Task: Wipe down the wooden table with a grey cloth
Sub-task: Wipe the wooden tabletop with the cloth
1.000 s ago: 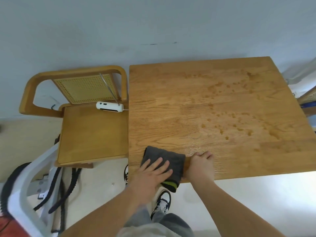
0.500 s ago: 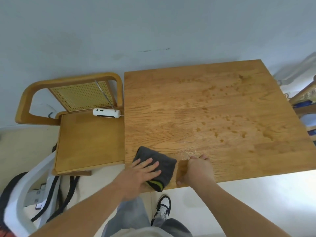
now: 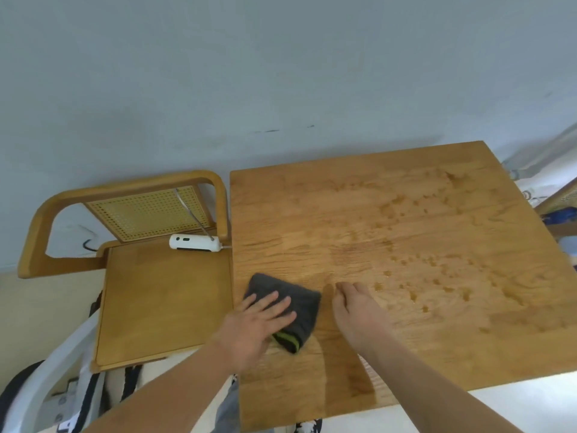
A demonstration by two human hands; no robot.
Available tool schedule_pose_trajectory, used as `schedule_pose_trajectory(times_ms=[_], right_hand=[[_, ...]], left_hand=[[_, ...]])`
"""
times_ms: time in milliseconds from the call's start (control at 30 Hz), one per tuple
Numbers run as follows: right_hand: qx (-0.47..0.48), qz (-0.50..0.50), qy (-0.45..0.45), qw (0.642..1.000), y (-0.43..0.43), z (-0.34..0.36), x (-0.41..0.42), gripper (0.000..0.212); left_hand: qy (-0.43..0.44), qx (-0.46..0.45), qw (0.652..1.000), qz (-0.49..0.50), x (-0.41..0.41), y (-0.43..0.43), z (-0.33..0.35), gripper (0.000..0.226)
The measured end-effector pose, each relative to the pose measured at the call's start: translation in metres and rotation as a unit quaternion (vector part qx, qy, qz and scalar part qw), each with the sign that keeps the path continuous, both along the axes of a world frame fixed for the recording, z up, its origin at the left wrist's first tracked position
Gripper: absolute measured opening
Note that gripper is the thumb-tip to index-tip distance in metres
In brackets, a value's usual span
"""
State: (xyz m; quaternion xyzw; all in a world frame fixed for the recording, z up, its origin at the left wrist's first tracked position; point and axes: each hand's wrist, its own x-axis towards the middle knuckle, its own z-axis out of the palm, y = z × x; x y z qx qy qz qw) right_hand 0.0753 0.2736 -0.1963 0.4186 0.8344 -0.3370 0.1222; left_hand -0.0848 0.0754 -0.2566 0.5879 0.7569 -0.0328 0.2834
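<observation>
A folded grey cloth [image 3: 296, 303] with a green-edged corner lies on the wooden table [image 3: 406, 232] near its left edge. My left hand [image 3: 256, 323] presses flat on the cloth with straight, spread fingers. My right hand [image 3: 356, 310] rests on the bare wood just right of the cloth, edge-on, fingers relaxed, holding nothing. Several wet drops and smears dot the table's middle and right side.
A wooden chair [image 3: 156, 289] with a cane back stands against the table's left side. A white device [image 3: 195, 243] with a thin rod lies on its seat. A white chair frame [image 3: 46, 379] and black straps sit lower left. A wall runs behind.
Both hands and the cloth have moved from the table's near edge further onto the tabletop. The right hand has come off the edge and now lies on the wood.
</observation>
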Motion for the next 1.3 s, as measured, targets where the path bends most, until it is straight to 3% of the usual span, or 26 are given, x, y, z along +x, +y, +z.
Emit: schedule_pose_trajectory(times_ms=[133,200,233,300,367,433,600,767,833,933,1033,1133,1300], right_hand=[[0.034,-0.04,0.031,0.998,0.0,-0.009,-0.031,0.044],[0.04,-0.077,0.031,0.996,0.0,-0.012,-0.041,0.041],[0.039,-0.09,0.029,0.995,0.001,-0.013,-0.043,0.039],[0.043,-0.096,0.014,0.994,0.006,-0.013,-0.045,0.041],[0.055,-0.094,-0.004,0.994,0.014,-0.011,-0.047,0.041],[0.067,-0.101,-0.013,0.993,0.021,-0.009,-0.047,0.042],[0.073,-0.052,-0.016,0.996,0.023,-0.003,-0.047,0.054],[0.063,0.016,0.009,0.998,0.038,-0.014,-0.065,0.052],[0.057,0.053,-0.009,0.997,0.035,-0.023,-0.068,0.051],[0.067,0.073,-0.051,0.994,0.025,-0.037,-0.076,0.065],[0.06,0.117,-0.124,0.984,0.008,-0.044,-0.09,0.08],[0.085,0.129,-0.15,0.977,-0.004,-0.052,-0.107,0.075],[0.101,0.141,-0.165,0.971,0.007,-0.056,-0.126,0.062]], left_hand=[[0.015,0.022,0.978,0.208,-0.018,0.06,0.001,0.073],[0.005,0.023,0.978,0.206,-0.004,0.084,0.003,0.073],[-0.002,0.023,0.987,0.156,0.005,0.091,0.003,0.074],[-0.02,0.019,0.999,-0.034,0.012,0.093,-0.006,0.075],[-0.025,0.024,0.979,-0.201,-0.018,0.1,-0.012,0.074],[-0.001,0.018,0.973,-0.232,-0.052,0.119,-0.01,0.073],[0.0,0.017,1.0,0.026,-0.04,0.143,0.003,0.075],[-0.137,0.003,0.987,-0.085,-0.055,0.152,0.014,0.076],[-0.19,0.022,0.981,-0.013,-0.09,0.152,0.028,0.066],[-0.094,0.075,0.983,0.138,-0.138,0.14,0.038,0.051],[0.039,-0.028,0.987,0.153,-0.163,0.125,0.033,0.07],[0.014,-0.09,0.985,0.148,-0.172,0.118,0.024,0.087],[-0.015,-0.117,0.988,0.102,-0.195,0.107,0.02,0.105]])
